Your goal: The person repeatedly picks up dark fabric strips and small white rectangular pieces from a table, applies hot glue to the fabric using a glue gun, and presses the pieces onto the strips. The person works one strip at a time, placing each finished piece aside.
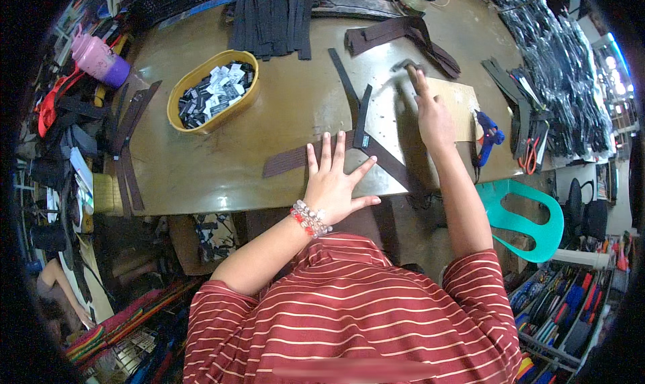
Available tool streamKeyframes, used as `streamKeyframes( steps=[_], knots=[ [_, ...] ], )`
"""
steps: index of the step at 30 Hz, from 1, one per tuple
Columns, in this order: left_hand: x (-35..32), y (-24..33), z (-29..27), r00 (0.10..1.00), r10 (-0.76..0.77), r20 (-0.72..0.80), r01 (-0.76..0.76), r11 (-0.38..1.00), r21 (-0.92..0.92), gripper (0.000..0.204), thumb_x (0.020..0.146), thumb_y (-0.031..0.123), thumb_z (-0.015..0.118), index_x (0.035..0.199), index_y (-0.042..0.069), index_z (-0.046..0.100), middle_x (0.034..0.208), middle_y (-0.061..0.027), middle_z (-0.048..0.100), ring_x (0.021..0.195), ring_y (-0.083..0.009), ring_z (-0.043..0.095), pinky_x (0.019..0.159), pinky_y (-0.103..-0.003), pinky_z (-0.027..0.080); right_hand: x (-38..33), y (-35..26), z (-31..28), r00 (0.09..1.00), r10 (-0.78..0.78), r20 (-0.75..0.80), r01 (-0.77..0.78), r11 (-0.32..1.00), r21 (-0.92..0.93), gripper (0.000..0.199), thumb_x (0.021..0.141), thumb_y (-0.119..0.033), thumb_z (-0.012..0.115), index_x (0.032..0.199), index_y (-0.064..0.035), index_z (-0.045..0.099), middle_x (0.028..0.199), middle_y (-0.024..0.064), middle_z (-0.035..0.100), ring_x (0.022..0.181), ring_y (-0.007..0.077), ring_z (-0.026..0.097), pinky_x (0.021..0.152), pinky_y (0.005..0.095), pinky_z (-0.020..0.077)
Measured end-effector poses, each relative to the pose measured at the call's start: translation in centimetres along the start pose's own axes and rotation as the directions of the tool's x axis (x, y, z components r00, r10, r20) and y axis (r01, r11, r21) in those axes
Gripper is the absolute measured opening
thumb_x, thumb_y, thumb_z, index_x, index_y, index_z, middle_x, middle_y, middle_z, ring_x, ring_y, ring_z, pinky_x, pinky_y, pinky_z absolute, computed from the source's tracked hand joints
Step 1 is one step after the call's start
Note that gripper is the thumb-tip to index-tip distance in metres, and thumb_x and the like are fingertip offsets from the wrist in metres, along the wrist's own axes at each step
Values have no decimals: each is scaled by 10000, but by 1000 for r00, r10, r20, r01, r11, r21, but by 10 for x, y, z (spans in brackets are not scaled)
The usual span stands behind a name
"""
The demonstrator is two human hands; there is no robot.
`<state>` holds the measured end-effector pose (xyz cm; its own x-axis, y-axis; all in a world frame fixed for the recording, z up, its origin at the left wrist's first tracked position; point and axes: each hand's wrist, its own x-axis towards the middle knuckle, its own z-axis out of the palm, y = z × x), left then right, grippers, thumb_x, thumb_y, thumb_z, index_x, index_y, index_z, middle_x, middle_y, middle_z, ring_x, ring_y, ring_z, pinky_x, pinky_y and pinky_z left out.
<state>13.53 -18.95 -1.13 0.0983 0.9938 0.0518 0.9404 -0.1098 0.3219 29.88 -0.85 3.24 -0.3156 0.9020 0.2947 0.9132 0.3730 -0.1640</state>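
Observation:
My left hand lies with fingers spread on a Y-shaped piece of dark brown webbing strap, which rests on the table. Narrower black straps run upward from its join, where a small dark label shows. To the right, my right hand is closed round the handle of a hammer. The hammer is held above the table beside a tan board, its head pointing away from me. Its lower handle is hidden by my hand.
A yellow basin of small black and white labels stands left. Black straps and folded brown straps lie at the back. A blue glue gun and orange-handled scissors lie right. A teal stool stands below the edge.

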Motion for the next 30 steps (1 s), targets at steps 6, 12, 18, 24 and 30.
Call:
streamKeyframes(
  steps=[6,12,18,24,30],
  knots=[
    [4,-2,-5,997,19,-69,-21,999,-25,723,701,703,575,1338,378,468,1474,-329,97,1382,-473,67,1067,-645,60,-118,-59,-40,974,-160,163,87,920,381,566,900,-119,533,1414,-287,365,860,194,608,655,340,627,632,450,519],
    [2,2,-8,999,-3,-39,2,1000,-18,731,705,693,583,1347,368,458,1476,-323,102,1386,-462,72,1079,-627,68,-142,-53,-24,984,-175,-33,163,808,566,571,888,-110,550,1416,-224,365,838,194,610,686,352,619,617,438,507],
    [2,-2,3,995,21,-100,-26,999,-44,703,724,678,580,1330,335,483,1483,-294,124,1383,-465,82,1072,-639,92,-69,-52,-29,960,-69,270,-90,840,535,465,920,-164,533,1373,-208,436,1122,189,607,1011,322,604,808,382,490],
    [-15,6,-2,852,391,-347,-380,919,104,220,754,255,662,927,139,595,1127,-46,565,1032,-264,528,890,-462,416,-10,20,25,962,-65,-264,75,997,30,436,841,-218,641,1266,-243,549,877,123,610,807,317,603,709,398,478],
    [33,-26,-53,840,-349,-415,-161,569,-806,187,776,-77,500,910,41,556,840,-51,594,739,-158,599,677,-302,513,-10,43,47,955,-7,-296,-15,997,-70,484,773,-224,696,1238,-240,562,862,74,564,818,264,584,698,400,455]
  ],
)
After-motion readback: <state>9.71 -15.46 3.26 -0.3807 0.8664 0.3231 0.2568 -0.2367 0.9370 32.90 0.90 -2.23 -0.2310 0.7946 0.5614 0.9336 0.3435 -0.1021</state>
